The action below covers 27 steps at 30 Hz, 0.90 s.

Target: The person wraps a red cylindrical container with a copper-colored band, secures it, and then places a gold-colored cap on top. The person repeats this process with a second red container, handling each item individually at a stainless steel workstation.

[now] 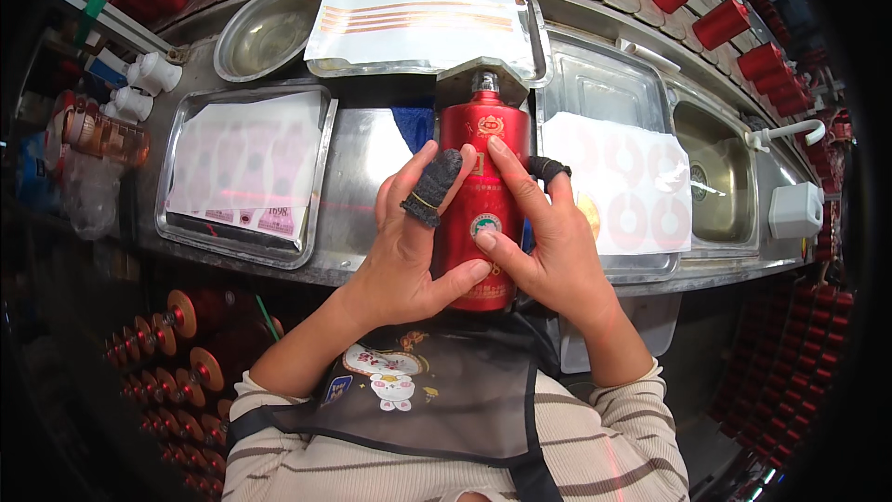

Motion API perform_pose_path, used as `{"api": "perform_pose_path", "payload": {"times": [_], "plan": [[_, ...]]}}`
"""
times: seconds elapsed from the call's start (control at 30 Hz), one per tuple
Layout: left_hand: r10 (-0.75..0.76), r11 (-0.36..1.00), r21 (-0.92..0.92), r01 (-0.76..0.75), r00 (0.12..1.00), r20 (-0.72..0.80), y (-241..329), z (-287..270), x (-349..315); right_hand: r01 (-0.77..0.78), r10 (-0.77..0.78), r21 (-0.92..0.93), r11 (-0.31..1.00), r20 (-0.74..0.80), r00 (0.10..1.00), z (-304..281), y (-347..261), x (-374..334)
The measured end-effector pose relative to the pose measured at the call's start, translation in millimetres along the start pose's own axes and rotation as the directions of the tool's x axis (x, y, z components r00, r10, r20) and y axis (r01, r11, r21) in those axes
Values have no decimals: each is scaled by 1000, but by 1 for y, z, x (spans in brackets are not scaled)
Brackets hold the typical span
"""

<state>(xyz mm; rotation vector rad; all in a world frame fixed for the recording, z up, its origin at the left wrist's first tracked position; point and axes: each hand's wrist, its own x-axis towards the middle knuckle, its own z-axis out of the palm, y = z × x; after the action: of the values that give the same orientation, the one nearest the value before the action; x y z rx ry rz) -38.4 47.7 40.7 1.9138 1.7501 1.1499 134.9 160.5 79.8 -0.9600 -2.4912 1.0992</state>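
A glossy red bottle [477,177] with gold print, a green-and-white round decal [484,226] and a silvery neck lies in front of me, neck pointing away. My left hand [401,246] is against its left side, thumb on the lower body; a dark knitted finger sleeve with a rubber band covers one finger. From the right, my right hand [556,242] grips the bottle, its index finger on the upper face and its thumb beside the round decal. Another dark sleeve sits on a right finger. Behind the neck is an angular metal piece [455,84].
Left, a metal tray [321,149] holds pink-patterned decal sheets. A tray [539,28] with gold-striped paper and a round metal bowl [223,51] stand behind. Right are a ring-patterned sheet [641,186] and a sink [720,218] with a white tap. Red bottles line the far conveyor.
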Motion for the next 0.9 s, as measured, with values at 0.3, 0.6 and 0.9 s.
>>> {"api": "perform_pose_path", "payload": {"times": [0.3, 0.6, 0.9], "plan": [[-71, 975, -211, 65, 997, -23, -17, 2, -9, 15, -15, 14, 1000, -57, 998, -2, 7, -1], [-16, 988, -150, 25, 998, 65, -11, 5, -7, 7, -7, 42, 999, -14, 1000, -4, 6, -5], [59, 990, -127, -60, 998, -12, -17, 12, -10, 55, -53, 43, 998, -35, 998, 1, 11, -7]]}}
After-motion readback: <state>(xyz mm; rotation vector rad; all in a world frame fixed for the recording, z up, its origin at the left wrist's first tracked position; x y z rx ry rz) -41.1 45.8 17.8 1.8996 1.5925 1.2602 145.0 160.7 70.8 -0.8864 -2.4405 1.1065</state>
